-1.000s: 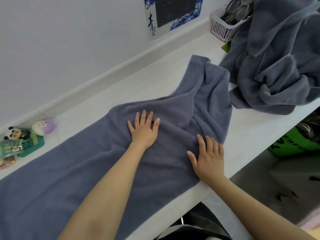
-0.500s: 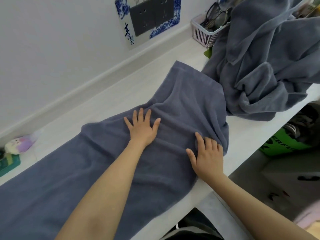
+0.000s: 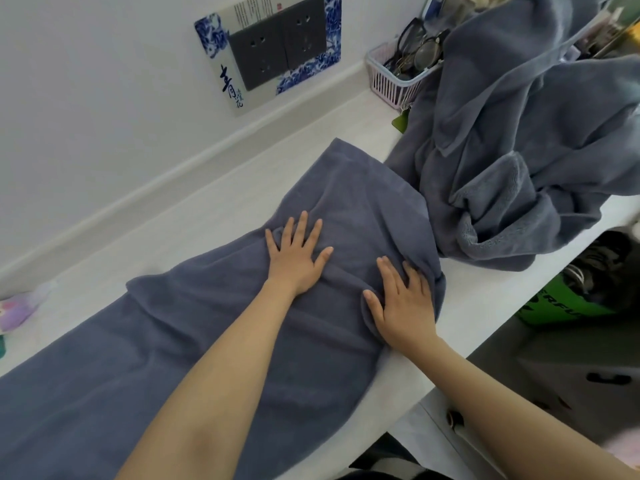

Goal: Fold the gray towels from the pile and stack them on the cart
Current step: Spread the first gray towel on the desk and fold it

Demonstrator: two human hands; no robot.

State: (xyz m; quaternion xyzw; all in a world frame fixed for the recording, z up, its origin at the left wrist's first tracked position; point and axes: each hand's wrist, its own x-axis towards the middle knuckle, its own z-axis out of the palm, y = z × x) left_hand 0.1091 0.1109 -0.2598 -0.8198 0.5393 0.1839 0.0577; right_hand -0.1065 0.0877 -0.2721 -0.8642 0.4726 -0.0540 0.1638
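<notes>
One gray towel [image 3: 194, 341] lay spread lengthwise along the white counter [image 3: 214, 216], wrinkled at its far end. Both hands pressed flat on it with straight fingers: the left hand [image 3: 298, 258] mid-towel, the right hand [image 3: 401, 303] at its near edge. Just beyond sat the heaped pile of gray towels [image 3: 526, 150], beside a pink basket [image 3: 391, 81] of eyeglasses [image 3: 420, 46].

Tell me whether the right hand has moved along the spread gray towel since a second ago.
No. The right hand remains pressed at the spread gray towel's near edge; only the camera moved.
</notes>
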